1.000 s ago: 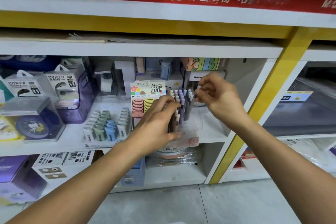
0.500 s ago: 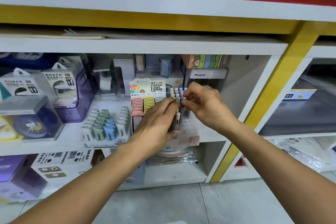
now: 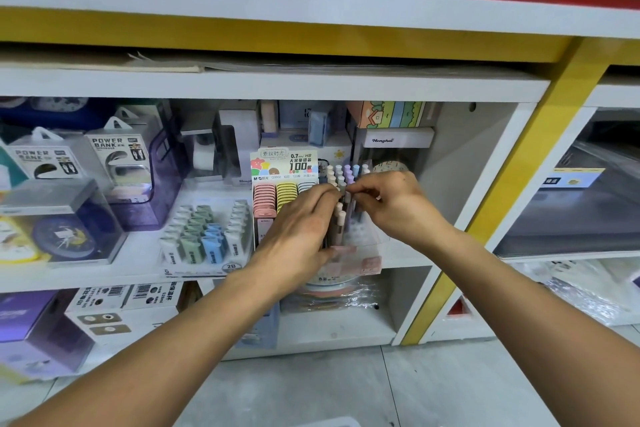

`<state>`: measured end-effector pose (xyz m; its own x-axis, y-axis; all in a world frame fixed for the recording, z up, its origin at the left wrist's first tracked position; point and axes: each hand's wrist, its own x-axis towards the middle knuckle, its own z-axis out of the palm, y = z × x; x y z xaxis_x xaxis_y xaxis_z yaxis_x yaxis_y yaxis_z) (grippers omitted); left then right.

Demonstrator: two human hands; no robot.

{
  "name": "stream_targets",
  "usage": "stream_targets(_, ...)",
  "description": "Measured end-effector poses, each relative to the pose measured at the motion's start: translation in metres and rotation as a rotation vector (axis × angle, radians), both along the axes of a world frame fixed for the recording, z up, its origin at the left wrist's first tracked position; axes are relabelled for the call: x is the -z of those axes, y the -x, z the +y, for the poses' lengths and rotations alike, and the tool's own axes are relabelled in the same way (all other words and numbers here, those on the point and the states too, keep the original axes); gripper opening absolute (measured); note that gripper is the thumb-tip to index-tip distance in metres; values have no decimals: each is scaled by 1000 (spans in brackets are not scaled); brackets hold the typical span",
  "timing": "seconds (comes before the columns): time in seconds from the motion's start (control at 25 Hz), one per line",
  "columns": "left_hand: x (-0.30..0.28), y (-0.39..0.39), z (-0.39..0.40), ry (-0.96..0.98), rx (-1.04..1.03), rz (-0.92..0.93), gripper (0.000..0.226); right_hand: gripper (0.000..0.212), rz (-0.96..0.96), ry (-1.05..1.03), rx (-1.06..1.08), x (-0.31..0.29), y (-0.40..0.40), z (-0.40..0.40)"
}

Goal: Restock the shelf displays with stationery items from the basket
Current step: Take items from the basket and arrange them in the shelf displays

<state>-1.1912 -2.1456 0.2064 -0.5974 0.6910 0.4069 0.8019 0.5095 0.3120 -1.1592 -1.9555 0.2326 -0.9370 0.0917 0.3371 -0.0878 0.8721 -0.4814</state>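
Your left hand (image 3: 298, 232) and right hand (image 3: 398, 208) are both pinching pens (image 3: 341, 218) in the clear holder (image 3: 367, 246) at the shelf (image 3: 104, 274) front edge; tugging risks tipping it off.

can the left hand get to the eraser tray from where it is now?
Probably yes. The left hand is at the pen display, and the eraser tray sits just to its left at the shelf's front edge, nothing in front of it. It would likely have to let go of the pens first.
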Motion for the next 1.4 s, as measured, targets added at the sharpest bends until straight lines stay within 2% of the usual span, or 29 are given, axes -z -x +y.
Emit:
stream_targets(0.12,-3,-5,-10,-36,-43,-11,77,24,76,37,42,-9,-11,-5)
stream_targets(0.24,-3,-18,-27,-109,-117,70,44,22,97,129,11,-20,-32,-23)
stream_targets(0.32,7,-29,-40,-13,-110,-34,27,23,54,139,-82,-13,-49,-44)
stream_targets(0.4,29,-40,-53,273,-66,-220,16,19,-143,63,-169,11,-64,-65)
stream_targets(0.52,86,-57,-79,729,31,-468,24,22,-724,-198,-334,84,-88,-95)
stream_targets(0.6,134,-68,-98,889,28,-614,32,28,-997,-294,-404,145,-104,-110)
stream_targets(0.64,156,-75,-106,935,14,-653,34,29,-1056,-302,-404,174,-112,-115)
stream_targets(0.8,238,-112,-125,982,-24,-747,26,38,-1120,-267,-305,276,-151,-128)
stream_targets(0.88,276,-132,-131,988,-33,-762,28,33,-1145,-268,-224,315,-172,-130)
stream_targets(0.96,307,-146,-133,961,-70,-791,41,29,-1155,-221,-93,345,-187,-128)
stream_targets(1.04,330,-156,-134,913,-144,-784,59,34,-1145,-135,48,366,-195,-131)
stream_targets(1.16,357,-164,-127,826,-299,-920,97,56,-1124,-26,197,390,-203,-144)
stream_targets(1.24,371,-164,-127,779,-366,-971,111,67,-1095,-4,238,400,-207,-150)
stream_targets(1.4,388,-173,-127,785,-259,-823,92,61,-950,-41,292,404,-221,-159)
